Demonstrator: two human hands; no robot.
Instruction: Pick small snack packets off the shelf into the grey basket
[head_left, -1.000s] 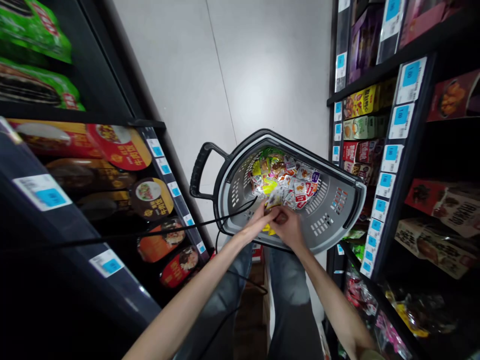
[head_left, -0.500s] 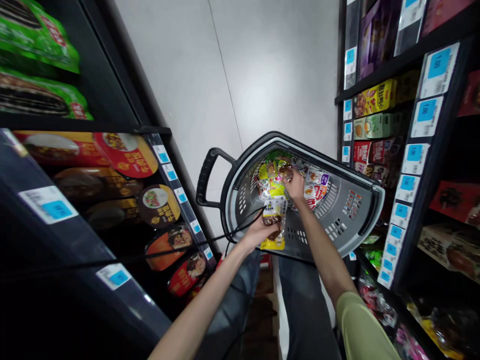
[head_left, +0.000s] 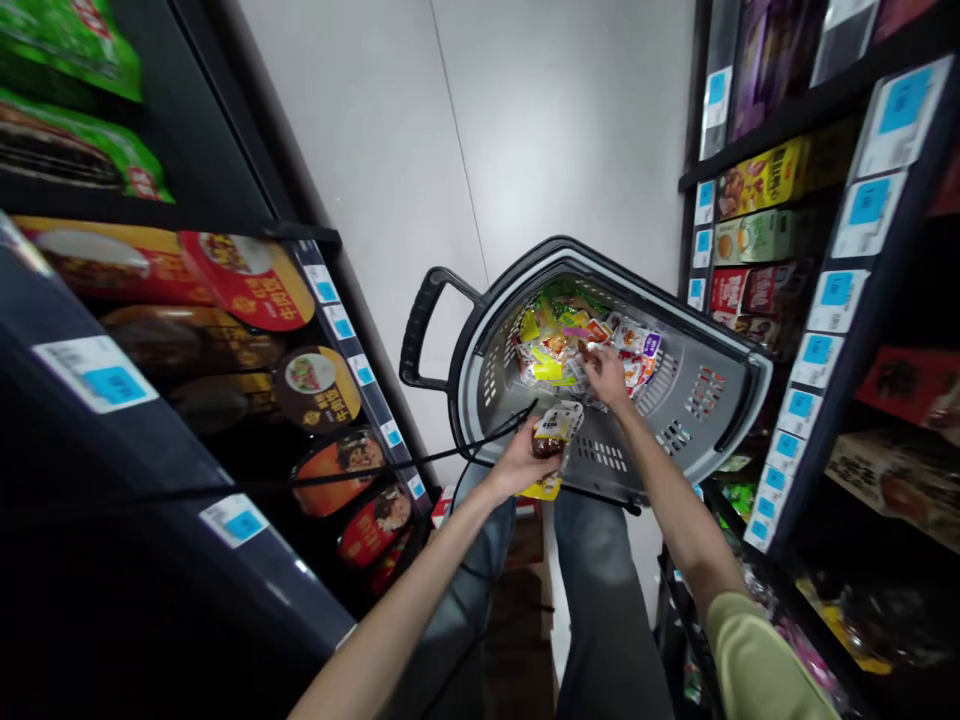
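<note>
A grey shopping basket (head_left: pixel 697 395) with a black handle (head_left: pixel 421 322) stands on the aisle floor in front of my knees. A heap of small colourful snack packets (head_left: pixel 574 340) lies inside it. My left hand (head_left: pixel 521 462) is closed on a few yellow and white snack packets (head_left: pixel 553 432), held over the basket's near rim. My right hand (head_left: pixel 606 373) reaches into the basket, its fingers pinched on a small packet at the edge of the heap.
Dark shelves line both sides of the narrow aisle. The left shelves (head_left: pixel 247 330) hold round red and brown bowl packs, with green bags higher up. The right shelves (head_left: pixel 757 240) carry boxed snacks behind blue price tags. A black cable (head_left: pixel 390 462) runs across to the basket.
My right hand went from my left hand into the basket, then drew back a little to the heap's near edge. My left hand stays closed on its packets, now slightly lower.
</note>
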